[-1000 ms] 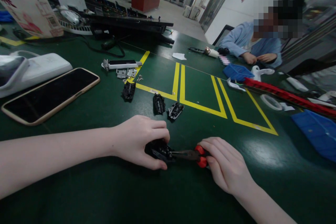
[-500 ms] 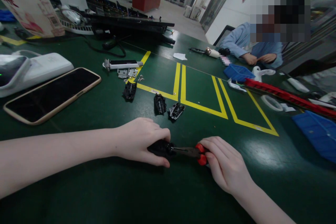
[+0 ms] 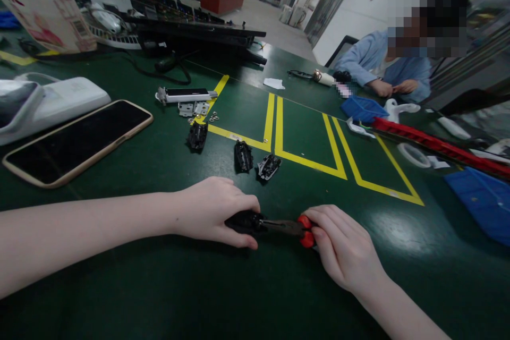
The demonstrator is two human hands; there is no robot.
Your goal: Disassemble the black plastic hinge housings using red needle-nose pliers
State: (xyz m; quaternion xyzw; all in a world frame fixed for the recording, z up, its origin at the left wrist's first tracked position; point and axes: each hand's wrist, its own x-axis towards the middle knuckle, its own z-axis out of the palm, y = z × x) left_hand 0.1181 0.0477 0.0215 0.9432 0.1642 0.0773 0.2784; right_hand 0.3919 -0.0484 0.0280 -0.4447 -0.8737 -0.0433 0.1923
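My left hand point(image 3: 211, 211) is closed over a small black plastic part point(image 3: 244, 221) and presses it onto the green table point(image 3: 239, 287). My right hand point(image 3: 342, 252) grips the red handles of a pair of pliers point(image 3: 295, 228), whose dark jaws reach left into the black part. Three similar black parts point(image 3: 197, 136) point(image 3: 242, 156) point(image 3: 268, 166) lie just beyond my hands, near yellow tape lines point(image 3: 274, 127). Most of the held part is hidden under my fingers.
A phone point(image 3: 75, 141) and a white device point(image 3: 48, 106) lie at the left. Metal pieces and washers point(image 3: 193, 109) sit further back. Blue bins point(image 3: 482, 202) point(image 3: 362, 109), a red rail point(image 3: 434, 143) and tape rolls are at the right. Another person in a blue sleeve point(image 3: 370, 61) sits across.
My left hand has rolled the black part flatter under its fingers, and the pliers have shifted slightly upward. Otherwise the table is unchanged.
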